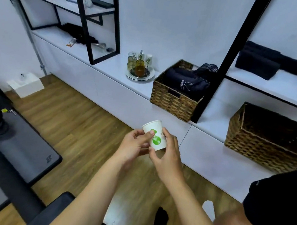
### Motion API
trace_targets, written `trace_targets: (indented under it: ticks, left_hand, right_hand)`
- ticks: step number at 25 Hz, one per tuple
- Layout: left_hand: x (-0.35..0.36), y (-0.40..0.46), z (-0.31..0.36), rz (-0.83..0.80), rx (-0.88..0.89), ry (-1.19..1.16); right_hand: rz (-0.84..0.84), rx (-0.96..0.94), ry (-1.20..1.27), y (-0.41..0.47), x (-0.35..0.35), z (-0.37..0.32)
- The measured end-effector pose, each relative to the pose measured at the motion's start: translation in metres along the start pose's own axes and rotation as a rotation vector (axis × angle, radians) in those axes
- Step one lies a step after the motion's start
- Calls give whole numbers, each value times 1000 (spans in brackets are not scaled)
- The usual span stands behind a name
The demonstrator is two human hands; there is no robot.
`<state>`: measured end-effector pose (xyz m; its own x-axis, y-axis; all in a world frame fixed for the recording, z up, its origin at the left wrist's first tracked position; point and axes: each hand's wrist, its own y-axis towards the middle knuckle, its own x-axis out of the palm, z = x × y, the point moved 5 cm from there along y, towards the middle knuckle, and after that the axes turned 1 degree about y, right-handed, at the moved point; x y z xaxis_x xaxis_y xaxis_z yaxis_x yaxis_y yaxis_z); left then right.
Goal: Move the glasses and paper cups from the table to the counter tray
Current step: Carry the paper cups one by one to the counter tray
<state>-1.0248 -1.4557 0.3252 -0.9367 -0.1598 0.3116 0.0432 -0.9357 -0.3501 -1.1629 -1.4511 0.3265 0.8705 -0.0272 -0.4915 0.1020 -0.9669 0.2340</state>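
The white surface (112,65) runs along the wall ahead, with two wicker baskets (175,98) toward its right end. The tray (129,76), left of the nearer basket, already carries glasses (139,66) and a white cup. Well short of it, over the floor, both hands grip a paper cup (155,136): left hand (132,145) and right hand (167,151) curl round its sides, rim tilted up-left. The tray lies ahead and slightly left, equally near either hand.

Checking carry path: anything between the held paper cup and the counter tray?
Head view: only bare wood floor and the white counter front lie between the paper cup and the tray.
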Motion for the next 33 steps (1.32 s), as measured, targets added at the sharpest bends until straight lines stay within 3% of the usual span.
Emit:
trace_targets:
  ticks: [3,6,10,14,19,24,27,33]
  left_hand:
    - [20,60,24,51,9,25]
    - [34,118,54,213,53,103]
    - [38,173,102,422,342,391]
    - [18,215,150,481,623,671]
    - [-21,295,191,407,712,915]
    - [-71,391,251,346,740,1023]
    - [-89,438,279,245,785,1028]
    - [-97,530,279,-25,666,791]
  right_hand:
    - [-49,-11,20,71,-6,21]
    - [-72,-44,-5,147,-16,33]
    - [-84,-153,-25,236,-14,27]
    - [-123,-242,23,306,16,10]
    - [-90,-329,42,393,66,0]
    - [-55,-192,151,489,125,-5]
    - [-8,-153,214,532,153,-7]
    - [18,19,182,590,178,33]
